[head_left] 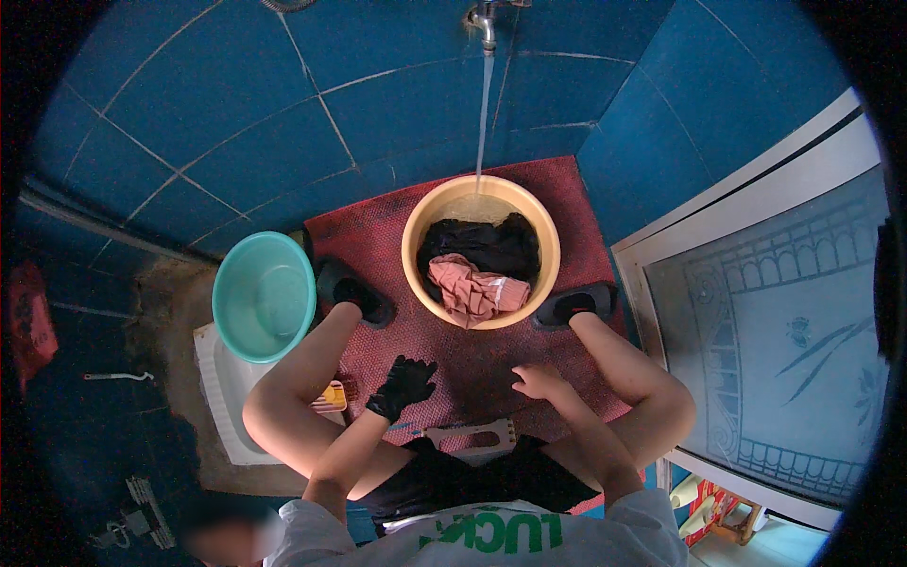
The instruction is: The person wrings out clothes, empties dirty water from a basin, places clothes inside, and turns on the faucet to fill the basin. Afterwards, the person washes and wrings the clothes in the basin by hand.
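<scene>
Here's the yellow basin [409,250] on the red mat [578,227], straight ahead of the person, and both hands sit short of it! The left hand [406,386], in a black glove, is empty, fingers loosely spread; the right hand [539,381], bare, is empty too, half open, its fingers pointing inward. Neither touches the clothes. The pink cloth [465,288] is the closest piece, bunched at the near side and lapping onto the rim, its longer run slanting from far left to near right. From the left hand it lies ahead and to the right; from the right hand, ahead and to the left. Which is nearer? Too close to call! Beyond it the black cloth [482,248] stretches across the basin, while water [483,123] pours from the tap [487,26] into the far side.
</scene>
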Demonstrator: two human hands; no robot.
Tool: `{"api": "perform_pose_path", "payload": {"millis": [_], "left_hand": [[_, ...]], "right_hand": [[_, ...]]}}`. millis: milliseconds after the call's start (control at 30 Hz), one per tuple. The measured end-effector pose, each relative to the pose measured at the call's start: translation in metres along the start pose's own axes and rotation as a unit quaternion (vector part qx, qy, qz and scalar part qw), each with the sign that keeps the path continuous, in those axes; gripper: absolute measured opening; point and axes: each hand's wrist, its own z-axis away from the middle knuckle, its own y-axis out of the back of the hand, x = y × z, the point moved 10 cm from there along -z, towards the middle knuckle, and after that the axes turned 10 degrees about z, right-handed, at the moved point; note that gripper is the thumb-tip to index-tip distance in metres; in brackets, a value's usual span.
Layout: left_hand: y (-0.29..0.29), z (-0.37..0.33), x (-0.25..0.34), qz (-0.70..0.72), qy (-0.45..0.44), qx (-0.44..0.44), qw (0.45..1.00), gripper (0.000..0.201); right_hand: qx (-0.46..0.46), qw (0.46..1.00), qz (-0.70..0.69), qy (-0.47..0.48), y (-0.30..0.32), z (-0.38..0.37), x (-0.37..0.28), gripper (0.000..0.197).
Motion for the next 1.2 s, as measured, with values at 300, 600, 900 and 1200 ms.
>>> {"api": "perform_pose_path", "payload": {"millis": [300,600,900,1200], "left_hand": [[-0.0028,0.0010,-0.0029,0.010,-0.008,0.018,1.000,0.044],[-0.0040,0.0003,-0.0037,0.007,-0.010,0.018,1.000,0.044],[0.0004,0.0014,-0.0010,0.000,-0.020,0.036,0.999,0.044],[-0.0053,-0.0014,-0.0038,0.004,0.014,-0.024,1.000,0.047]], "right_hand": [[0.026,0.999,-0.009,0.016,0.0051,0.0007,-0.0028,0.044],[0.005,1.000,0.003,0.004,0.0025,0.0003,-0.0014,0.045],[0.008,1.000,-0.005,0.011,0.0048,0.0013,-0.0031,0.045],[0.018,1.000,-0.014,0.016,0.0051,0.0015,-0.0033,0.045]]}}
